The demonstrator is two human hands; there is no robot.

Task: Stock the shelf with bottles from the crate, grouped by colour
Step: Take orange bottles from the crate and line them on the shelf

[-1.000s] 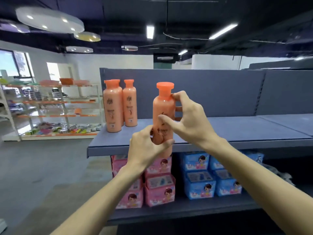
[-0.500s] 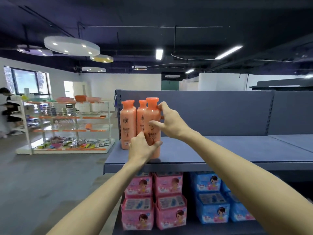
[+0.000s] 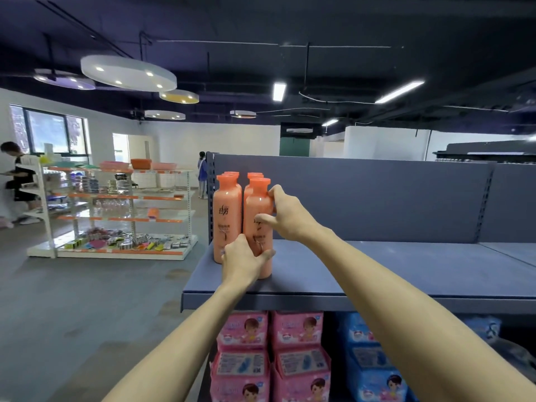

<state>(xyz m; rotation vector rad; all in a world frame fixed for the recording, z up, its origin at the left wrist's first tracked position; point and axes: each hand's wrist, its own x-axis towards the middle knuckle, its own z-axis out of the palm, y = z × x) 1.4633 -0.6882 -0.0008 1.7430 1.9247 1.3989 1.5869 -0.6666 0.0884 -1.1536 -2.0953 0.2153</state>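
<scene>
Risk first, left to right. The front-left bottle [image 3: 227,217] stands just left of our left hand [image 3: 243,261], touching or nearly touching the bottle [image 3: 259,227] we hold. If we nudge sideways while letting go, we'd likely knock it, and it sits near the shelf [image 3: 377,274] end, so a fall could take it to the floor. Two more bottles stand behind both, only caps showing; a push backward could domino those.

Held bottle: upright, base looks down on the shelf, though our left hand hides the contact so we can't confirm it's fully seated. It stands near the front edge. If we release before it's flat, we'd expect a tip toward us, off the lip.

Colour grouping looks fine: all four are the same orange-pink. The crate isn't in view.

Hands:
- Left hand: arm reaching up from below, fingers wrapped round the bottle's lower body from the front, thumb out to the right side. Grasping the bottle.
- Right hand [image 3: 285,214]: arm extended from the right, wrist level, thumb on the front of the label, fingers curled round the right shoulder just under the cap. Also grasping the bottle.

We'd release straight back, one hand at a time, top last.
</scene>
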